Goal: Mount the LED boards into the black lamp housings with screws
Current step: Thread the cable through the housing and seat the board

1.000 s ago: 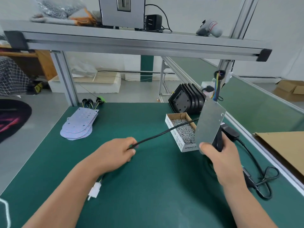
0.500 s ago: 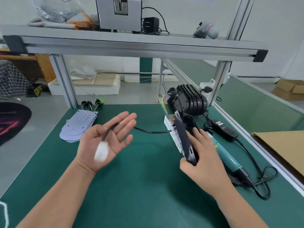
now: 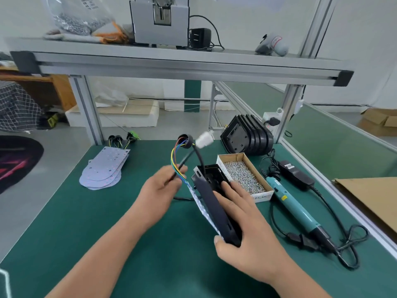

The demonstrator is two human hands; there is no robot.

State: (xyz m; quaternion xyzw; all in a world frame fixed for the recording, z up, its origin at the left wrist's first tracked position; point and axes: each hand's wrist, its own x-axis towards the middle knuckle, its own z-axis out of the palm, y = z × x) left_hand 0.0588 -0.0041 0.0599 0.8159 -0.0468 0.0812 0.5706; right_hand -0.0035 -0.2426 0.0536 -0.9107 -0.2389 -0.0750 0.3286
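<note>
Your right hand (image 3: 242, 224) grips a black lamp housing (image 3: 211, 201), which is raised on edge above the bench (image 3: 96, 244). The thumb is hooked at the housing's near end, and the fingers lie across its hollow side, which faces right. A pale LED board (image 3: 200, 208) shows as a thin speckled strip along the housing's left edge, on the side toward your left hand (image 3: 161, 190).

That left hand is closed, its fingers pinching a thin black cable (image 3: 184, 162). The cable runs up and away from the hand to a white plug (image 3: 205, 139), which is blurred. Just left of the plug hangs a round black grommet (image 3: 185, 139). From it, coloured wires (image 3: 173, 158) loop down past your left fingertips toward the board. A thicker black lead curves from the grommet into the far end of the housing.

Just beyond your right fingers sits an open box of screws (image 3: 227, 157). A stack of black housings (image 3: 247, 134) leans on edge behind it. To the right of your right hand lies a teal electric screwdriver (image 3: 290, 205), with its cord coiled near your wrist. A black power adapter (image 3: 296, 175) lies on the far side of the screwdriver.

Well to the left of your left hand, and farther away, a stack of LED boards (image 3: 105, 168) lies flat on the bench. Short wired grommets rest behind that stack.
</note>
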